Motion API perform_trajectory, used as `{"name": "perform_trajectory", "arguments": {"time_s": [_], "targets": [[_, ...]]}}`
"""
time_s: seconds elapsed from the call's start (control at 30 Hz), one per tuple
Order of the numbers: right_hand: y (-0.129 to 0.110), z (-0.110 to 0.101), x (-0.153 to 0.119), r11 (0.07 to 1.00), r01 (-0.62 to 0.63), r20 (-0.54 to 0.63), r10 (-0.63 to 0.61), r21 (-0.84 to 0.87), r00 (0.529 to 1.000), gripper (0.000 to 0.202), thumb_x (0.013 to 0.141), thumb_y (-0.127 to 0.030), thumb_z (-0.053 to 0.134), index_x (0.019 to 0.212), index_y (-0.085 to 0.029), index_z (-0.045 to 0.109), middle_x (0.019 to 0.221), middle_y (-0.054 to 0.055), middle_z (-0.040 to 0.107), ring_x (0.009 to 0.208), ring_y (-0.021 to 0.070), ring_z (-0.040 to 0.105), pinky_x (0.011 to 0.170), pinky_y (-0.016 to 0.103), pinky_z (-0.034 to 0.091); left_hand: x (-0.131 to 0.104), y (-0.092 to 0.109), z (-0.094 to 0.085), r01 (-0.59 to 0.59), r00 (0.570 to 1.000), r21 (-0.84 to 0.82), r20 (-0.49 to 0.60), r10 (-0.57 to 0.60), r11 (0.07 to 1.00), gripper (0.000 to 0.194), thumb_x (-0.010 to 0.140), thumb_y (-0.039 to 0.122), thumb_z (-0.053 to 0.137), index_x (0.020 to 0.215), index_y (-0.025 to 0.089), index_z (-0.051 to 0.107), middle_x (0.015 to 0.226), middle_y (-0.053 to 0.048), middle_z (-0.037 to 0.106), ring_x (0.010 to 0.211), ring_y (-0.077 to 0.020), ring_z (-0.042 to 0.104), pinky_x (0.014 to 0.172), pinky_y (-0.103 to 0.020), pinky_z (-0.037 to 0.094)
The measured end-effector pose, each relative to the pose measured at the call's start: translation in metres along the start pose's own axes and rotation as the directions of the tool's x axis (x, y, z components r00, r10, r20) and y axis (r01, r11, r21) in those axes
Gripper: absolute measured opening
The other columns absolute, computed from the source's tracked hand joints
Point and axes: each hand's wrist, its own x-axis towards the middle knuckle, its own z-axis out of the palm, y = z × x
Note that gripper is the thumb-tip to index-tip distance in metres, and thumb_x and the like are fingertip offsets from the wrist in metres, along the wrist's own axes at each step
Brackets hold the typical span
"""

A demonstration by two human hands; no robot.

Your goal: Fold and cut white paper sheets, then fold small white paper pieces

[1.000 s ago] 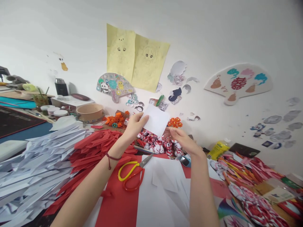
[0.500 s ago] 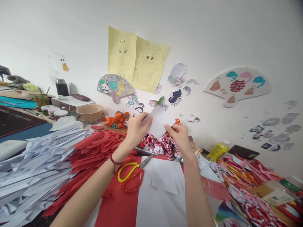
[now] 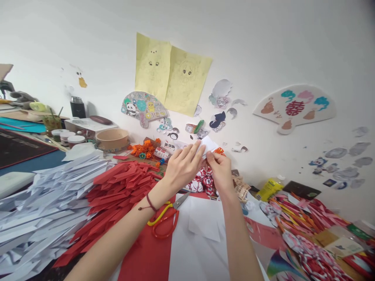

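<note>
A small piece of white paper [image 3: 209, 144] is held up between my hands above the table. My left hand [image 3: 185, 162] lies over it with fingers nearly straight and close together, hiding much of the paper. The thumb and bent fingers of my right hand [image 3: 220, 166] pinch its right edge. Scissors [image 3: 181, 200] with one yellow and one red handle rest below, slightly open. Under them lie a red sheet [image 3: 143, 253] and white sheets [image 3: 202, 220]. Red-and-white paper rosettes [image 3: 197, 185] sit behind my wrists, partly covered.
Heaps of white folded strips [image 3: 49, 210] and red folded strips [image 3: 117, 187] cover the left. Beyond them stand a tan bowl [image 3: 112, 138] and a dark flask [image 3: 77, 108]. A yellow bottle [image 3: 269, 189] and colourful strips [image 3: 304, 214] lie right. The wall rises behind.
My left hand has moved right and turned palm down over the paper. Less of the paper shows, and it appears folded smaller. My right hand keeps its pinch, slightly shifted.
</note>
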Motion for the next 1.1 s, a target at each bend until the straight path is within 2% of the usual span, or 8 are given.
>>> {"name": "perform_trajectory", "arguments": {"time_s": [0.13,0.23,0.3,0.37,0.47,0.6,0.8,1.1], "targets": [[-0.002,0.000,0.000,0.999,0.007,-0.029,-0.006,0.033,1.000,0.045,0.085,-0.048,0.066,0.056,-0.017,0.050,0.051,-0.005,0.043,0.051,0.0090,0.038,0.049,0.024,0.028,0.004,0.006,-0.005,0.067,0.996,-0.134,0.062,-0.059,0.989,0.041,0.098,0.031,0.045,0.135,0.016,0.054,0.143,-0.011,0.053,0.117,-0.0257,0.060,0.093,-0.038,0.048],[-0.003,-0.003,-0.001,0.999,-0.012,-0.032,0.013,0.036,0.999,0.043,0.085,-0.047,0.066,0.057,-0.017,0.054,0.051,-0.004,0.048,0.050,0.0097,0.041,0.050,0.024,0.031,0.009,0.005,-0.011,0.238,0.971,-0.343,0.099,-0.217,0.909,0.035,0.098,0.030,0.044,0.128,0.019,0.060,0.132,-0.008,0.064,0.108,-0.0228,0.062,0.093,-0.037,0.048],[-0.004,-0.006,0.000,0.999,-0.048,0.001,0.048,0.023,0.999,0.042,0.085,-0.048,0.065,0.059,-0.016,0.059,0.051,-0.003,0.053,0.051,0.0109,0.046,0.051,0.024,0.034,0.013,0.000,-0.016,0.404,0.914,-0.492,0.179,-0.364,0.771,0.031,0.097,0.030,0.046,0.121,0.020,0.063,0.117,-0.007,0.071,0.098,-0.0197,0.065,0.088,-0.033,0.050],[-0.006,-0.009,0.000,0.998,-0.068,0.055,0.067,0.007,0.996,0.042,0.086,-0.048,0.064,0.060,-0.016,0.062,0.052,-0.001,0.057,0.051,0.0118,0.050,0.052,0.025,0.036,0.017,-0.008,-0.018,0.533,0.840,-0.606,0.293,-0.457,0.590,0.030,0.095,0.033,0.051,0.118,0.020,0.064,0.107,-0.006,0.073,0.085,-0.0166,0.066,0.077,-0.029,0.051],[-0.010,-0.013,-0.001,0.998,-0.056,0.118,0.057,-0.010,0.991,0.042,0.087,-0.048,0.064,0.060,-0.017,0.063,0.054,0.000,0.061,0.051,0.0122,0.052,0.053,0.025,0.037,0.019,-0.019,-0.017,0.600,0.785,-0.714,0.438,-0.437,0.361,0.030,0.091,0.038,0.057,0.108,0.017,0.068,0.102,-0.007,0.073,0.074,-0.0139,0.064,0.065,-0.024,0.049],[-0.015,-0.013,-0.003,0.998,-0.051,0.127,0.054,-0.029,0.990,0.043,0.088,-0.048,0.063,0.058,-0.017,0.061,0.052,0.000,0.060,0.049,0.0119,0.052,0.052,0.025,0.037,0.019,-0.024,-0.015,0.635,0.753,-0.749,0.545,-0.369,0.191,0.030,0.086,0.041,0.062,0.092,0.013,0.072,0.089,-0.007,0.073,0.074,-0.0153,0.064,0.063,-0.023,0.049],[-0.018,-0.011,-0.003,0.998,-0.030,0.085,0.034,-0.046,0.996,0.036,0.086,-0.044,0.066,0.064,-0.017,0.063,0.047,-0.003,0.055,0.046,0.0106,0.047,0.049,0.024,0.034,0.019,-0.024,-0.016,0.657,0.712,-0.750,0.582,-0.393,0.079,0.031,0.081,0.041,0.067,0.091,0.012,0.072,0.087,-0.009,0.073,0.070,-0.0153,0.063,0.061,-0.025,0.051],[-0.023,-0.011,-0.004,0.996,0.002,0.080,0.005,-0.089,0.997,0.037,0.088,-0.044,0.063,0.063,-0.017,0.063,0.049,-0.002,0.056,0.048,0.0114,0.048,0.051,0.025,0.035,0.020,-0.024,-0.019,0.656,0.708,-0.752,0.582,-0.401,0.065,0.029,0.080,0.041,0.069,0.089,0.013,0.071,0.084,-0.007,0.072,0.070,-0.0140,0.064,0.058,-0.022,0.051]]}}
